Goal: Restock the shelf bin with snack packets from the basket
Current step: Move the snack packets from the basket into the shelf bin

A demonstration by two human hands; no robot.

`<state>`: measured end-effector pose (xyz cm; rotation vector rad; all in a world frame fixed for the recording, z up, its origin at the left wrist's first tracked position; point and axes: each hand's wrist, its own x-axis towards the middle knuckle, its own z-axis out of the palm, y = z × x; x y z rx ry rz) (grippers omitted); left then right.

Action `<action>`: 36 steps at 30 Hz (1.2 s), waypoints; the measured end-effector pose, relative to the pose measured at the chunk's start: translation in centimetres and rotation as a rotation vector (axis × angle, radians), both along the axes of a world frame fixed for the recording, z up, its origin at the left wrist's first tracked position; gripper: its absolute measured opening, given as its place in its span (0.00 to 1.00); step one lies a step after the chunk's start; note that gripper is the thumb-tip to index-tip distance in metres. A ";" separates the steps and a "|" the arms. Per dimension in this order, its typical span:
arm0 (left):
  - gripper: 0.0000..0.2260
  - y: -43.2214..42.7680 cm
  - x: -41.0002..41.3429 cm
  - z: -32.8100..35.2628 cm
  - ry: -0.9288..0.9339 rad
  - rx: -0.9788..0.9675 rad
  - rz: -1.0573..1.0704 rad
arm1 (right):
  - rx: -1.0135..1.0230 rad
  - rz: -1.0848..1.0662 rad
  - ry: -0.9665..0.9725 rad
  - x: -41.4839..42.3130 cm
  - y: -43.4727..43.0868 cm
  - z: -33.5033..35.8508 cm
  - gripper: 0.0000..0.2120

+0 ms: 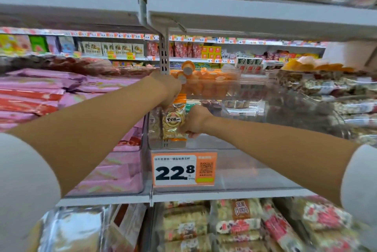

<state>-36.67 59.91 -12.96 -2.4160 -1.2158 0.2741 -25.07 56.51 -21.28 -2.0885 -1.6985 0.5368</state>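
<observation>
Both left hand [170, 89] and right hand [196, 121] fingers grip one snack packet [173, 122] upright in the clear shelf bin [244, 170].

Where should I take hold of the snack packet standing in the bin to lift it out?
Probably its orange top seam, reached from above over the front wall. The snack packet stands upright at the left end of the clear bin, leaving its top freest. The left hand holds that top; the right hand pinches its lower edge.

Shelf bin [244, 170] right end behind right forearm [285, 149]
</observation>
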 end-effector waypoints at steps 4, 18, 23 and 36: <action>0.09 -0.3 -0.1 0.1 -0.011 0.000 0.006 | -0.037 -0.011 0.072 0.0 -0.3 -0.2 0.16; 0.05 -5.8 -0.2 1.3 -0.554 -0.092 -0.077 | 0.131 -0.085 0.222 3.5 -6.5 3.9 0.09; 0.13 -13.2 2.9 -0.7 -1.161 -0.413 -0.191 | 0.698 -0.162 0.166 5.6 -15.9 4.7 0.05; 0.11 -32.6 15.4 -15.0 -1.133 -1.090 -0.105 | 0.540 -0.446 0.242 13.8 -38.2 -10.0 0.05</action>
